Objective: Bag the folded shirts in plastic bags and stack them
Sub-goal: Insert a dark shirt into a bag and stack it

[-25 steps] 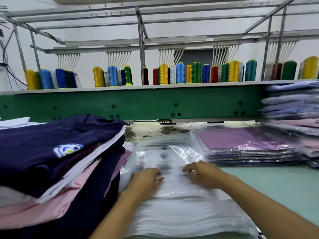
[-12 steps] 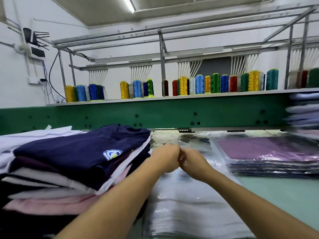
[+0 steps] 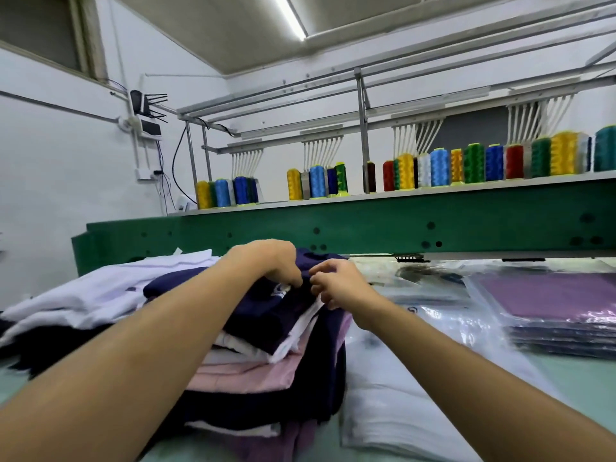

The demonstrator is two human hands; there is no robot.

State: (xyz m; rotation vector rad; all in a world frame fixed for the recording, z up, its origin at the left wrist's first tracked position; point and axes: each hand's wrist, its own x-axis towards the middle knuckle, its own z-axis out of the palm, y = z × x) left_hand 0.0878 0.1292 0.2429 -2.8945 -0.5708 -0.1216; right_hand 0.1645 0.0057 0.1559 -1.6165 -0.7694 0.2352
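Observation:
A pile of folded shirts [image 3: 260, 371] in navy, white and pink stands left of centre. On top lies a navy shirt [image 3: 266, 311] with a small chest logo. My left hand [image 3: 270, 261] curls over that shirt's right edge and grips it. My right hand [image 3: 336, 285] pinches the same edge from the right side. A flat stack of empty clear plastic bags [image 3: 416, 378] lies on the table under my right forearm. Bagged shirts [image 3: 560, 308], purple on top, are stacked at the right.
White shirts [image 3: 100, 295] spread out at the far left. A green machine beam [image 3: 366, 228] runs across behind the piles, with several coloured thread cones [image 3: 466, 165] on the shelf above it. Pale green table surface [image 3: 586, 385] shows at the right front.
Both hands left the plastic bag stack, came together in the air, then moved left onto the navy shirt atop the pile. My view swung left and upward.

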